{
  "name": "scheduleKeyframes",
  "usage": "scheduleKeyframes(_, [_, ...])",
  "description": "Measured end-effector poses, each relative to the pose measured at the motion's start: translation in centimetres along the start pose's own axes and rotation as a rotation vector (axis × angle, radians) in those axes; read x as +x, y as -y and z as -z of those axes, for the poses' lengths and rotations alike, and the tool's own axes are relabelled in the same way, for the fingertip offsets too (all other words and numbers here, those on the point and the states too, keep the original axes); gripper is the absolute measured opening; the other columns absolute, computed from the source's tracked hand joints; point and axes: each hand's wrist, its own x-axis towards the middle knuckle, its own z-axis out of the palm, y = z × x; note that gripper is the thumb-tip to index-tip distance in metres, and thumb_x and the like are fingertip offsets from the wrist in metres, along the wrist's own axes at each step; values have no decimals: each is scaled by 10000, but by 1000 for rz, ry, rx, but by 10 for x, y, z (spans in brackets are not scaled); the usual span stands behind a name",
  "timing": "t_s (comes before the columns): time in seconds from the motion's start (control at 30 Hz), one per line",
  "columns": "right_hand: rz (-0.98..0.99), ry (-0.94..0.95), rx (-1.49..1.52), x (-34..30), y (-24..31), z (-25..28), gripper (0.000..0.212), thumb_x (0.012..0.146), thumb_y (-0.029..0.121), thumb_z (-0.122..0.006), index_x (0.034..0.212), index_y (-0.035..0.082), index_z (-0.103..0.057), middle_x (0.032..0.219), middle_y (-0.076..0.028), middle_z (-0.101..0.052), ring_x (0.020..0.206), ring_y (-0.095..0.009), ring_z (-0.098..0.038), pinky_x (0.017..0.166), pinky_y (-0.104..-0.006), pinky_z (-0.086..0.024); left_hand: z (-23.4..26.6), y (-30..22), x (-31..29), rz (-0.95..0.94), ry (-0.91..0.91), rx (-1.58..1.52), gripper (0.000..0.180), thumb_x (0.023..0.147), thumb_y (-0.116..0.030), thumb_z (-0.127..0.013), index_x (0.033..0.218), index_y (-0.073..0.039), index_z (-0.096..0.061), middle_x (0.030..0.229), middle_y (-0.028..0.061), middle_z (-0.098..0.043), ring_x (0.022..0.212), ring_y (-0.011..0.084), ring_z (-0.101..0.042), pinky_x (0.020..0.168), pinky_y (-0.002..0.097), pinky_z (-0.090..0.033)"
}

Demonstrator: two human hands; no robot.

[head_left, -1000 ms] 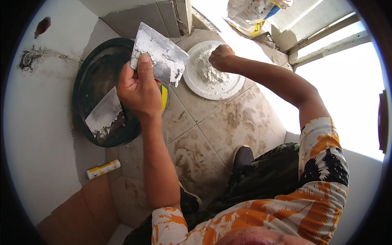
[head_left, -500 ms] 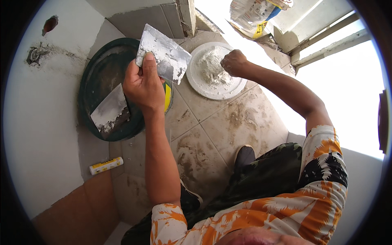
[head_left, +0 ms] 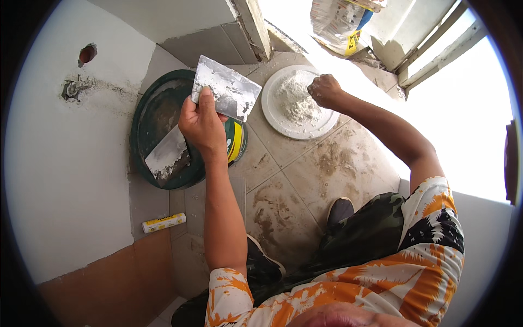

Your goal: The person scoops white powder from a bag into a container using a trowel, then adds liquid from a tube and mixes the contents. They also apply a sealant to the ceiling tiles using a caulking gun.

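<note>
In my left hand (head_left: 202, 126) is a flat metal scraper plate (head_left: 233, 92) smeared with white paste, the thumb pressed on its near face. It hangs above the far right rim of a dark green bucket (head_left: 140, 122). A second metal plate (head_left: 166, 151), also smeared white, lies across the bucket's top. To the right, a round white lid (head_left: 271, 119) on the floor carries a heap of white powder (head_left: 296, 101). My right hand (head_left: 326, 91) is closed at the heap's right side; what its fingers hold is hidden.
A white and yellow tube (head_left: 164, 222) lies by the left wall, which has a hole (head_left: 87, 53). A printed bag (head_left: 336, 26) stands at the far doorway. Stained floor tiles (head_left: 283, 204) lie around my shoes (head_left: 340, 210).
The whole view has shifted, so the scene sits further right and mostly slightly lower. My left hand still holds the plate; my right hand remains closed at the powder.
</note>
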Motion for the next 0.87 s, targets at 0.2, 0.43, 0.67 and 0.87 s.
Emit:
scheduleKeyframes(0.2, [-411, 89, 717, -52, 8, 12, 373, 807, 62, -535, 1146, 85, -691, 963, -200, -724, 941, -358, -705, 778, -453, -555, -27, 2, -45, -29, 38, 54, 235, 984, -190, -655, 906, 29, -696, 693, 30, -653, 520, 61, -548, 452, 247, -438])
scheduleKeyframes(0.43, [-623, 28, 1634, -83, 48, 16, 604, 921, 179, -567, 1506, 95, -443, 730, -47, -596, 514, -126, -567, 390, -256, -405, -126, 92, -106, -481, 253, 459, 183, 948, -93, -615, 1058, 32, -693, 808, 175, -713, 688, 352, -688, 612, 412, -550])
scheduleKeyframes(0.67, [-543, -229, 1508, -79, 68, 4, 552, 855, 79, -606, 1392, -29, -535, 994, -261, -697, 927, -276, -677, 845, -387, -513, -152, 123, -104, -345, 201, 469, 174, 952, -141, -598, 876, -1, -667, 731, 212, -653, 659, 407, -643, 575, 471, -498])
scheduleKeyframes(0.87, [-511, -183, 1446, -95, 60, 0, 567, 857, 70, -611, 1412, -11, -526, 1149, -290, -681, 1100, -298, -674, 930, -373, -497, -153, 149, -97, -74, 216, 503, 185, 956, -165, -597, 872, -17, -669, 735, 223, -657, 669, 417, -646, 589, 479, -493])
